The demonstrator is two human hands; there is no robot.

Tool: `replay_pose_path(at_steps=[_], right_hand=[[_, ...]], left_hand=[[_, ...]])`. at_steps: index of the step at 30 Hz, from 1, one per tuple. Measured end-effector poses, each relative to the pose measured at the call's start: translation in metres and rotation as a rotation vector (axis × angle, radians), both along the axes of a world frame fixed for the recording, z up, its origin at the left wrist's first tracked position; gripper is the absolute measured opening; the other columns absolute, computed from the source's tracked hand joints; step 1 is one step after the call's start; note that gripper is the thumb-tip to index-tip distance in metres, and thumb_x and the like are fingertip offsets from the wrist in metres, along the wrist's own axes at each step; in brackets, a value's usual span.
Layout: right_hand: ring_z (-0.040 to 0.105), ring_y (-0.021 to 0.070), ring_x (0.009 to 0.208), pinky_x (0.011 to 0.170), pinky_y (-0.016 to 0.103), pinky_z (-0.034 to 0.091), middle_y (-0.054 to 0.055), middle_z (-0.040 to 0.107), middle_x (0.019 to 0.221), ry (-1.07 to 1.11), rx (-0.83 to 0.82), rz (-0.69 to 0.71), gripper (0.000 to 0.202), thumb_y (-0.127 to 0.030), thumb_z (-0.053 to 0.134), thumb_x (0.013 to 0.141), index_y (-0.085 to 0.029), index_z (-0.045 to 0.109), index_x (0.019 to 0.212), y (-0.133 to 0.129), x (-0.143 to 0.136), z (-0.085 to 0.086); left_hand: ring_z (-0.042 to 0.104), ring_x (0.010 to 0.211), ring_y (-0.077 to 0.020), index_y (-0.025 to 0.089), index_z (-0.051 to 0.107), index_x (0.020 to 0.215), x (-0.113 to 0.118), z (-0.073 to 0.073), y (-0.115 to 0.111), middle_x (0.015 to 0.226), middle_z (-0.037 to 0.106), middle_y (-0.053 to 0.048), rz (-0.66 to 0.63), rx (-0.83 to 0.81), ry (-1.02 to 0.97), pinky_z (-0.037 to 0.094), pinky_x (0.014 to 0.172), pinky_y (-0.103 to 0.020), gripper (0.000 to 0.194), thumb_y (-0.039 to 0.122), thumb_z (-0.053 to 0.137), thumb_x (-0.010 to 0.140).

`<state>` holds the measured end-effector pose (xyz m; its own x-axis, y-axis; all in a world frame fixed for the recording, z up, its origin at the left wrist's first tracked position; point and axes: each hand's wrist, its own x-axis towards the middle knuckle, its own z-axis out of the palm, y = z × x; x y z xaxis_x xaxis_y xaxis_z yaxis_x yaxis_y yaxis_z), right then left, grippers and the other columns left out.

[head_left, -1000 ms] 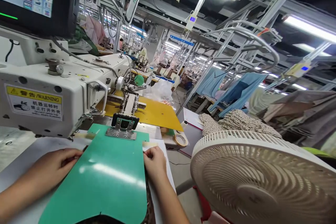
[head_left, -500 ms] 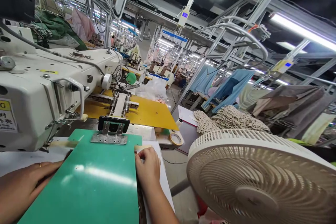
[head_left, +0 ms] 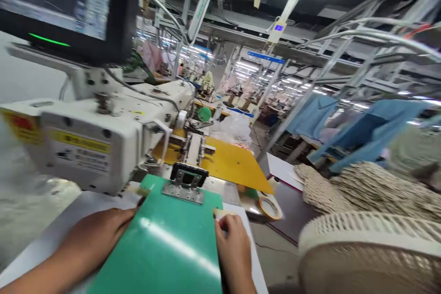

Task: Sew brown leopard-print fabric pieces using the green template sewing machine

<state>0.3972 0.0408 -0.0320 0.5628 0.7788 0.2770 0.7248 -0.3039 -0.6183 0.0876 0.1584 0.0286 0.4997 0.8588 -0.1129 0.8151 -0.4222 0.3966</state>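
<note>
Both hands lie flat, grip spread, pinching nothing: the left hand (head_left: 99, 232) and right hand (head_left: 232, 243) press the edges of a glossy green plastic template (head_left: 172, 243) on the white table (head_left: 69, 216).

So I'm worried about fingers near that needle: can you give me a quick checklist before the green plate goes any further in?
1. Left hand on the green template's left edge: ok.
2. Right hand on its right edge: ok.
3. Both hands short of the sewing machine head: ok.
4. Metal clamp sits on the template's far end: ok.
5. Clamp locked: cannot tell.
6. Tape roll clear of the template: ok.
</note>
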Motion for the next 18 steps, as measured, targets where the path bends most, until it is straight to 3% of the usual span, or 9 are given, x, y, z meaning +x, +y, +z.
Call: replay_pose_path(at_steps=[4, 13, 18], right_hand=[[0.062, 0.0283, 0.082, 0.07, 0.039, 0.043, 0.006, 0.061, 0.087, 0.022, -0.069, 0.017, 0.034, -0.057, 0.047, 0.084, -0.028, 0.056, 0.07, 0.002, 0.006, 0.0], [0.06, 0.0268, 0.077, 0.068, 0.038, 0.041, 0.004, 0.059, 0.081, -0.024, 0.01, -0.059, 0.037, -0.059, 0.042, 0.082, -0.028, 0.052, 0.065, 0.003, -0.003, -0.001], [0.062, 0.0258, 0.079, 0.067, 0.036, 0.044, 0.005, 0.061, 0.086, 0.002, -0.103, -0.003, 0.036, -0.06, 0.045, 0.08, -0.028, 0.056, 0.068, 0.003, 0.001, 0.005]], left_hand=[[0.067, 0.105, -0.0375, 0.036, 0.069, 0.119, 0.01, 0.019, -0.008, 0.11, 0.074, -0.012, -0.008, -0.032, 0.051, 0.05, 0.085, -0.049, 0.049, 0.051, 0.033, 0.09], [0.067, 0.102, -0.0411, 0.034, 0.065, 0.127, 0.007, 0.019, -0.012, 0.108, 0.073, -0.016, -0.028, -0.024, 0.018, 0.049, 0.082, -0.053, 0.053, 0.055, 0.033, 0.089], [0.066, 0.102, -0.0441, 0.028, 0.065, 0.128, 0.008, 0.023, -0.013, 0.108, 0.072, -0.019, -0.018, -0.029, 0.026, 0.049, 0.081, -0.055, 0.056, 0.052, 0.031, 0.09]])
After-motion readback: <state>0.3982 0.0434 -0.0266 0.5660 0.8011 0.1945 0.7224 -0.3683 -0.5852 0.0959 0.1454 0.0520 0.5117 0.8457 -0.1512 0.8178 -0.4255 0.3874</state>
